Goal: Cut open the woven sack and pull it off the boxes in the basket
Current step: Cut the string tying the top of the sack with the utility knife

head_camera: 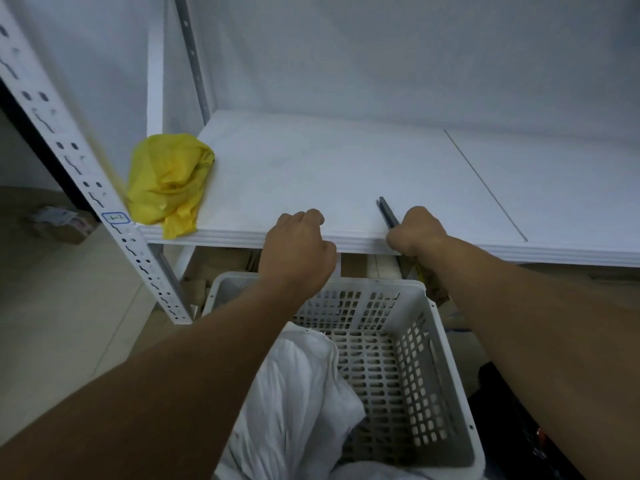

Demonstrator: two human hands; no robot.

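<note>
White woven sack (294,403) lies in the perforated grey plastic basket (446,375) below the white shelf board (346,168). At the shelf's front edge, my right hand (417,230) is closed around a dark cutter (387,211). My left hand (298,251) is curled loosely beside it, holding nothing I can see.

White shelf (346,168): yellow bag (166,181) on left corner, dark blade tool (387,212) nr front edge.

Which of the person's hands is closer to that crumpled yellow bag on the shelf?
Left. The left hand rests on the shelf's front edge, a short way right of the yellow bag. The right hand, gripping a dark tool, is farther right.
</note>
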